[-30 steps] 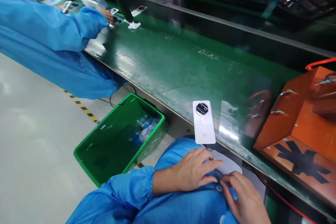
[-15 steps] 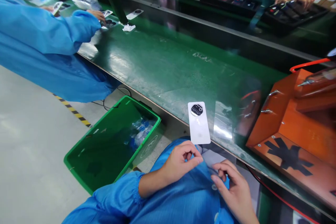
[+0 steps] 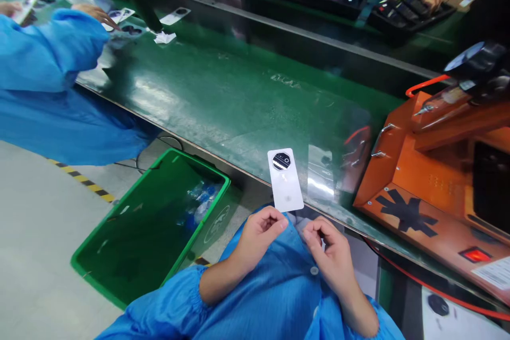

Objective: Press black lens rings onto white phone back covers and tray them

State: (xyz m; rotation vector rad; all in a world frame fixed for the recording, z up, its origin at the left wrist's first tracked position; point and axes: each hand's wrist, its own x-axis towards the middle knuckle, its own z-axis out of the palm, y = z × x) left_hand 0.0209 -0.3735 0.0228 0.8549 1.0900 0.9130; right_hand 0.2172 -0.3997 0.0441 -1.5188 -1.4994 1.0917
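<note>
facing each other near a white panel point(image 3: 289, 186), 2 half-curled hands point(image 3: 255, 236), cannot tell if gripping anything

No lettering is showing legibly; right of the right hand point(image 3: 333, 255), the orange machine point(image 3: 422, 186) is bearing a blurred label point(image 3: 495, 274).

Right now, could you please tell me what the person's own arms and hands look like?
The left hand and right hand are ungloved. The left sleeve and right sleeve are bright blue, loose and wrinkled, gathered at the cuffs, leaving the wrists bare.
</note>
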